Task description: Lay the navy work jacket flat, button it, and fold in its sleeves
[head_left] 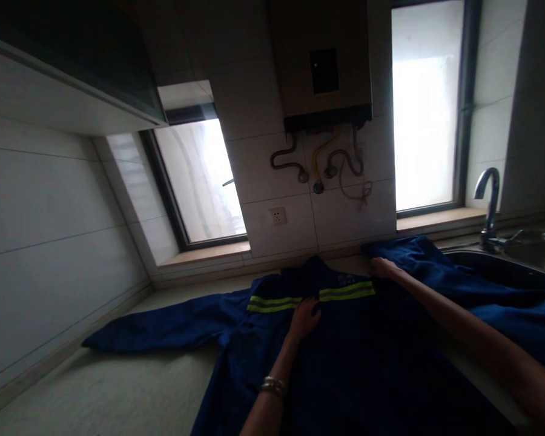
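Observation:
A dark blue work jacket (345, 351) lies spread on the counter, with yellow-green and grey reflective bands across its chest. Its left-side sleeve (163, 324) stretches out flat toward the wall corner. My left hand (306, 316) rests on the jacket's chest, at the gap between the two bands, fingers loosely bent and the thumb apart. Farther right, my right hand (384, 267) has its fingers closed on the jacket cloth near the shoulder; its fingertips are dim. More blue cloth (418, 251) lies bunched beyond that hand and beneath the right forearm.
A pale counter (163, 387) runs along the tiled wall. At the right, a sink (540, 251) with a curved faucet (493, 194) is partly covered by blue cloth. A water heater (322, 66) with pipes hangs above, and a cabinet (72, 72) juts out at upper left.

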Available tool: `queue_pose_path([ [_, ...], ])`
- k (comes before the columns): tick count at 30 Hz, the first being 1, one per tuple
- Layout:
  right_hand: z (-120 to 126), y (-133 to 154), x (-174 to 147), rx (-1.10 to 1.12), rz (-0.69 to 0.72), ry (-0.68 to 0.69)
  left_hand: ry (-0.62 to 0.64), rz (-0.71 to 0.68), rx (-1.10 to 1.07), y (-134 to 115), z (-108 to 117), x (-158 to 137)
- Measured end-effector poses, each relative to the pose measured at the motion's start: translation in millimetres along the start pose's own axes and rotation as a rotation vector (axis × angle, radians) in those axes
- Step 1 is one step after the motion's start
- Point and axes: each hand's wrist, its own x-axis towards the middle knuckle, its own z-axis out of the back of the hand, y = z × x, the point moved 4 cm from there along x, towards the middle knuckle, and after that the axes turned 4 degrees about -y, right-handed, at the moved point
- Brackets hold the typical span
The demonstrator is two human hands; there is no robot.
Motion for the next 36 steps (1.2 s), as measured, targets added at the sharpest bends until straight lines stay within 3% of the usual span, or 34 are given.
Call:
queue_pose_path([
  [4,-23,-9,21,-0.118,-0.006,0.145,0.015,0.01,0.018,-1,1,-2],
  [9,-9,-40,43,-0.21,-0.112,0.086,0.057,0.034,0.081,-2,3,-4],
  [12,-8,-44,45,-0.238,-0.127,0.039,0.087,0.031,0.112,-3,2,-5],
  [14,-17,-29,41,-0.256,-0.084,-0.012,0.106,0.032,0.133,-4,0,-5],
  [17,-43,15,29,-0.274,0.042,-0.073,0.139,0.043,0.171,-6,-2,-4],
  [21,-91,78,3,-0.234,0.3,-0.033,0.198,0.08,0.2,-10,-4,-5],
  [23,-112,97,-7,-0.195,0.383,0.001,0.225,0.097,0.205,-13,-4,-7],
  [27,-139,98,-9,-0.12,0.261,0.169,0.299,0.113,0.159,-20,-2,-9],
  [29,-142,92,-6,-0.097,0.203,0.217,0.322,0.107,0.093,-17,9,-4],
  [31,-141,90,-5,-0.079,0.201,0.218,0.256,0.126,0.044,-2,36,5],
  [33,-140,89,-5,-0.065,0.209,0.214,0.122,0.192,0.058,31,75,11],
  [36,-140,88,-5,-0.067,0.199,0.207,0.031,0.312,0.167,107,137,-2],
])
